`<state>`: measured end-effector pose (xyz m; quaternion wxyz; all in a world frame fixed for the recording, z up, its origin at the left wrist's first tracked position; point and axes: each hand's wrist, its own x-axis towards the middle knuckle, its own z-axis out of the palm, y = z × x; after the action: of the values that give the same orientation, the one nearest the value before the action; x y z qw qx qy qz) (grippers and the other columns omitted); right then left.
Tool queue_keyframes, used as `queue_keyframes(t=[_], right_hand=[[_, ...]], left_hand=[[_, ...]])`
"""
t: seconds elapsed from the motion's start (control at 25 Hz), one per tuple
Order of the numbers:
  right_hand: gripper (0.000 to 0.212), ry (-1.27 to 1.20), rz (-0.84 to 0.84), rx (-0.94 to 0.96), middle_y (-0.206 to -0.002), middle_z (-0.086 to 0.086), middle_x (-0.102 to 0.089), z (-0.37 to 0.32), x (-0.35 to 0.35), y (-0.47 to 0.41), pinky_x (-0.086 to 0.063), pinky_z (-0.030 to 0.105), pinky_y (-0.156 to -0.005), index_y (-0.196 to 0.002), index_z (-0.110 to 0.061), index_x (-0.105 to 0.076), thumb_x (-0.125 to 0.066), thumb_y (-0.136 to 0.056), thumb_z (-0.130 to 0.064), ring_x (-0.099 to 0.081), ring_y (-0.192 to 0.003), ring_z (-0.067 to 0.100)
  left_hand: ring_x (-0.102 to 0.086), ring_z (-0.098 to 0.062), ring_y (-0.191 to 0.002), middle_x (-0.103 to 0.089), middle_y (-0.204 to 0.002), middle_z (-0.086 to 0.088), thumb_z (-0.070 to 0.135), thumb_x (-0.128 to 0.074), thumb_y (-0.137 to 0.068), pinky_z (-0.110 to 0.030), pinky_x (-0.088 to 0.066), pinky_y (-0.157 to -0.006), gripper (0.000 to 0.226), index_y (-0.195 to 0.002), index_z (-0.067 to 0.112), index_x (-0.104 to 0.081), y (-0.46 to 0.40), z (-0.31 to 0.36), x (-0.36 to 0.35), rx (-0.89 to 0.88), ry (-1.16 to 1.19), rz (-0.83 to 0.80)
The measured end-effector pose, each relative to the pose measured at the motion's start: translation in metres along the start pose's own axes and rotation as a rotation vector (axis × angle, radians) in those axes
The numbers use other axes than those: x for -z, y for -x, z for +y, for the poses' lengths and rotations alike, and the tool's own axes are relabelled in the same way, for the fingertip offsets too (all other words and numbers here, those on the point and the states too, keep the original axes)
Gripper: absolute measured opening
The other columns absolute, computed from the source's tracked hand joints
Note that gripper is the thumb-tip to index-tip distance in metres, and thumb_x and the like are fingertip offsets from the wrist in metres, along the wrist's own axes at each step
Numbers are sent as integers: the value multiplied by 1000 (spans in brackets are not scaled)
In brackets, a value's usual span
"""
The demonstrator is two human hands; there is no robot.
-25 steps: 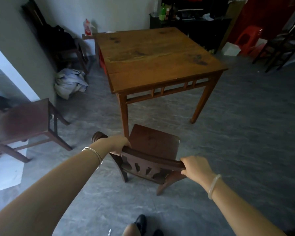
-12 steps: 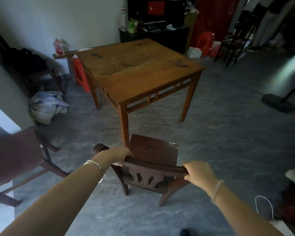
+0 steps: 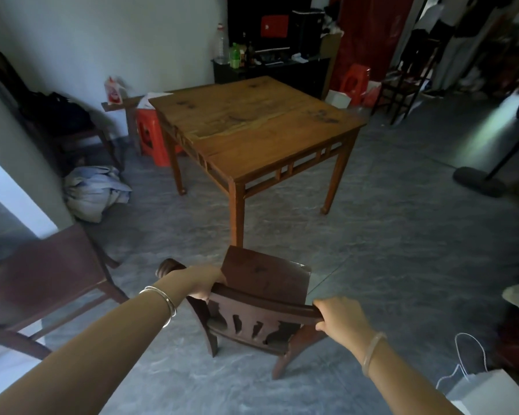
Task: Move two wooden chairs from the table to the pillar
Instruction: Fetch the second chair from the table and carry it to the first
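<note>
A dark wooden chair (image 3: 265,280) with a carved backrest is right in front of me on the grey floor, its seat facing the wooden table (image 3: 252,127). My left hand (image 3: 201,280) grips the left end of its top rail. My right hand (image 3: 339,317) grips the right end. A second dark wooden chair (image 3: 42,274) stands at the lower left beside the white pillar (image 3: 15,163).
A bundle of pale cloth (image 3: 96,190) lies on the floor by the pillar. Red plastic stools (image 3: 150,136) sit behind the table. A fan base (image 3: 477,181) is at the right, a white paper bag (image 3: 492,393) at the lower right, a dark cabinet (image 3: 270,70) at the back.
My view has swung right and pulled back from the table. The held chair now sits farther from the table leg. The second chair has shifted toward the left edge of view.
</note>
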<state>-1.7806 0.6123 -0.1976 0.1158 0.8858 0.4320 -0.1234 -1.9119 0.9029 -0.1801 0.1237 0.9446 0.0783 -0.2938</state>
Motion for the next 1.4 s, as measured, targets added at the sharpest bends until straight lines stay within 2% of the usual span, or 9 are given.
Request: queue_keyframes(t=[0.28,0.4,0.6,0.68,0.8,0.96,1.16,1.4], right_hand=[[31,15,55,113,-100,2,-72,-66,0,17,-51,35,-75,-112,-22,-58,-64,-85,-36,-67,-97,26],[30,31,46,164,-100,1,-72,-99,3,19,-51,36,-77,-109,-21,-59,-64,-84,-36,-68,-97,26],[32,34,51,222,-105,3,-71,-168,10,18,-51,37,-79,-114,-22,-58,-64,-85,-32,-66,-102,28],[33,38,52,226,-106,5,-71,-204,14,18,-51,37,-80,-116,-20,-58,-65,-85,-30,-66,-104,29],[34,47,64,220,-109,7,-71,-259,19,22,-51,37,-81,-117,-18,-58,-65,-86,-30,-65,-106,30],[29,56,66,186,-104,7,-71,-331,27,27,-46,33,-71,-111,-18,-59,-65,-85,-29,-66,-102,30],[30,28,53,150,-101,6,-72,-384,27,31,-47,32,-70,-111,-18,-58,-66,-85,-31,-67,-100,30],[29,0,64,160,-101,7,-72,-420,29,30,-50,35,-73,-110,-17,-58,-65,-86,-32,-67,-100,31]], left_hand=[[-60,-23,-108,-68,-117,1,6,-58,-80,-31,-45,-81,43,-116,27,-66,76,-31,-41,72,62,30],[-62,-24,-104,-69,-112,0,2,-54,-80,-39,-52,-86,43,-114,26,-67,112,-50,-59,134,78,21],[-62,-25,-104,-69,-111,-2,-4,-53,-78,-40,-53,-87,49,-115,25,-66,164,-95,-86,200,63,30],[-62,-26,-104,-68,-110,-4,-4,-54,-78,-42,-52,-88,45,-112,22,-67,185,-121,-95,197,57,22],[-61,-28,-106,-67,-112,-8,-2,-56,-78,-37,-50,-84,39,-112,15,-65,215,-163,-106,207,21,-5],[-60,-27,-111,-65,-119,-6,-1,-56,-79,-32,-45,-78,45,-120,18,-62,250,-219,-118,217,-11,9],[-55,-22,-118,-60,-126,1,1,-57,-79,-36,-49,-87,52,-124,25,-60,273,-263,-130,181,-13,31],[-60,-23,-106,-68,-112,0,-1,-57,-79,-40,-52,-87,44,-113,25,-66,287,-293,-140,200,-12,19]])
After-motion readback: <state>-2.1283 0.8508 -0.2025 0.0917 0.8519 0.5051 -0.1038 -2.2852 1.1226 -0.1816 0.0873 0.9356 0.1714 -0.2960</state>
